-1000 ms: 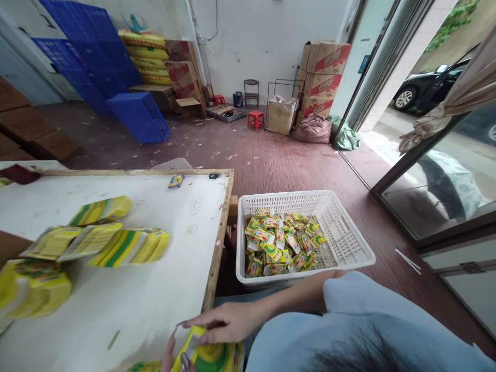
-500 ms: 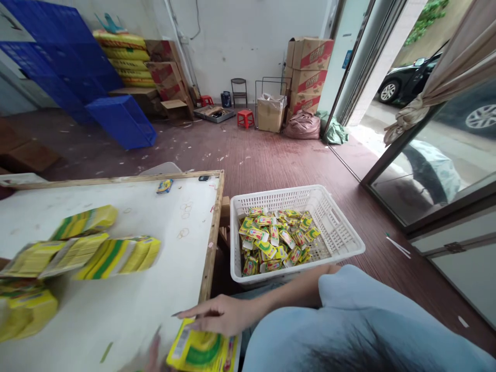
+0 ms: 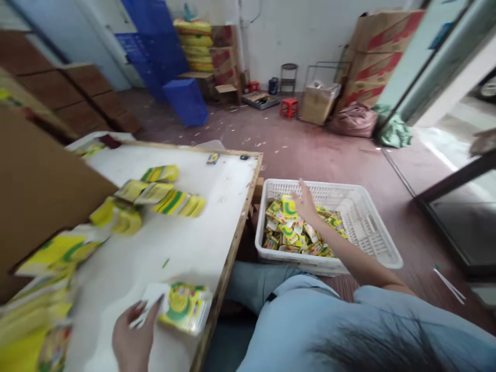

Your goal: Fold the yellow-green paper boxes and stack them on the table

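My left hand [image 3: 135, 330] is at the near part of the white table, with its thumb and fingers closed at the white flap of a yellow and green carton [image 3: 184, 307]. That carton tops a small flat stack near the table's wooden edge. Over the white plastic basket [image 3: 364, 217], my right hand [image 3: 307, 205] has its fingers stretched apart and holds nothing. A small yellow carton [image 3: 289, 205] is just left of its fingertips; whether they touch cannot be made out. Beneath lie many small yellow cartons [image 3: 289, 235] in a loose heap.
Rows of flat yellow cartons [image 3: 178, 201] lie across the table [image 3: 220, 201]. More blurred stacks [image 3: 42, 305] are at the near left, beside a large brown cardboard panel [image 3: 50, 181]. A red stool [image 3: 289, 107] and blue crates [image 3: 186, 101] stand farther back.
My right hand has moved from the stack on the table to above the basket, its fingers now spread. My left hand has come into clearer view left of the stack. The view has turned left.
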The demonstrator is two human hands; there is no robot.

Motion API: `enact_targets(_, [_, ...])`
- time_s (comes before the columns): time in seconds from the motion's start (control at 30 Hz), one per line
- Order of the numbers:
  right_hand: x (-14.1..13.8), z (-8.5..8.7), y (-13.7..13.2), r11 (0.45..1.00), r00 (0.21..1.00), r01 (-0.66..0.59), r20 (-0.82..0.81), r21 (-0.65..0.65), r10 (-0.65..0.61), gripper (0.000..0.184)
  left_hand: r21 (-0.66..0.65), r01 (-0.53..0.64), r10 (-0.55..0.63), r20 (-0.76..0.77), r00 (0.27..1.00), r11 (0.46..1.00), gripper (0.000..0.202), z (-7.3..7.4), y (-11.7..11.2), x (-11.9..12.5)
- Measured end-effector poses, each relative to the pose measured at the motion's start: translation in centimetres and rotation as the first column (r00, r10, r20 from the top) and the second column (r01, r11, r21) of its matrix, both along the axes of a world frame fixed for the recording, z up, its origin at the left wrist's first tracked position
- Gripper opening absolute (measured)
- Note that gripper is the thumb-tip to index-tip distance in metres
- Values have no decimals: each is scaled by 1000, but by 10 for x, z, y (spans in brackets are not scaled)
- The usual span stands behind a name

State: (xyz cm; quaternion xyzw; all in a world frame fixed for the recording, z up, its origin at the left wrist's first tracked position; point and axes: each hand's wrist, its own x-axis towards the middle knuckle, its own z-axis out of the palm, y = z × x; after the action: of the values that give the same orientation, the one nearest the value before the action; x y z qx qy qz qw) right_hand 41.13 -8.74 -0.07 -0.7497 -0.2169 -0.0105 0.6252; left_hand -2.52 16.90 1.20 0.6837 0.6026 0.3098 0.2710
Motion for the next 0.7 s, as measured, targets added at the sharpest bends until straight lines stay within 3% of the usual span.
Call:
enact_targets(0.07, [3,-7,8,1000,999,-4,38,-8,4,65,-47,-105,104,-20,994,993,48,-22,18,-10])
enact_targets(0.13, [-14,-14,25,997,994,-75,75,-20,77,56,-46,-140,140,-19,990,989,43,-38,30,-20])
enact_targets(0.27, [-99,-24,71,931,914,-361,179,-52,364,36,50,-81,85,-72,994,995,38,-48,36,-32])
enact_targets(0.4, [-194,-26,116,762,711,-643,315,-73,629,33,350,0,22,-59,998,937,36,-40,29,-35])
enact_targets(0.47, [-226,-25,131,658,591,-748,369,-81,717,34,445,-45,44,13,999,895,34,-32,19,-34])
enact_targets(0.57, [-256,-21,146,544,483,-837,385,-60,786,36,346,-180,125,174,977,921,30,-15,-4,-32])
enact_targets(0.63, [-268,-17,153,508,468,-861,351,-26,811,40,203,-204,142,283,948,958,33,-3,-22,-26])
enact_targets(0.7, [-278,-13,159,488,459,-873,308,-21,833,47,152,-206,145,336,931,967,36,9,-40,-18])
